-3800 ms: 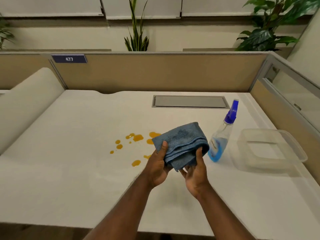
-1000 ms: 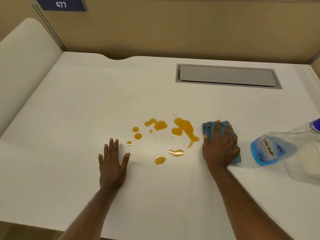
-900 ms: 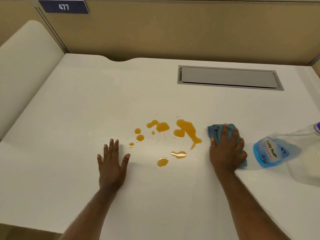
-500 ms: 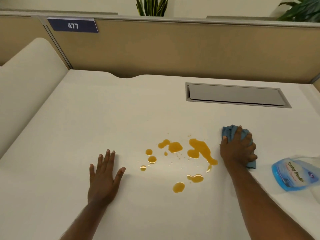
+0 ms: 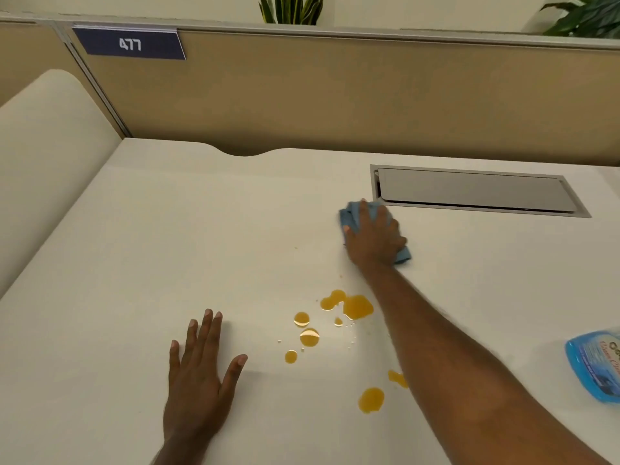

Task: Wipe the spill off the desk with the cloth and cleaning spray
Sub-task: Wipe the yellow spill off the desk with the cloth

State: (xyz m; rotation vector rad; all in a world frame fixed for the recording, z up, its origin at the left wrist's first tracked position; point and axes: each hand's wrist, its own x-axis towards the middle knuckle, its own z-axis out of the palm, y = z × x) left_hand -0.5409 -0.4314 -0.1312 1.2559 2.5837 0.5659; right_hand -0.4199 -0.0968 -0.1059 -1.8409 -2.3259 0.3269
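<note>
Now the right hand [image 5: 374, 238], pressing the cloth [image 5: 349, 214], has slid beyond the spill [image 5: 352, 305] without touching it; left hand [image 5: 198, 374] stays flat, fingers spread, on the surface [image 5: 167, 246].

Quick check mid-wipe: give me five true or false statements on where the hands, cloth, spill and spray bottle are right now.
1. The right hand presses the cloth on the desk. True.
2. The cloth covers the spill. False: it lies beyond the spill, near the grey hatch.
3. The left hand holds the spray bottle. False: it rests flat and empty on the desk; the bottle is at the right edge.
4. Orange drops remain on the desk. True.
5. The hatch is open. False: it looks closed.
</note>
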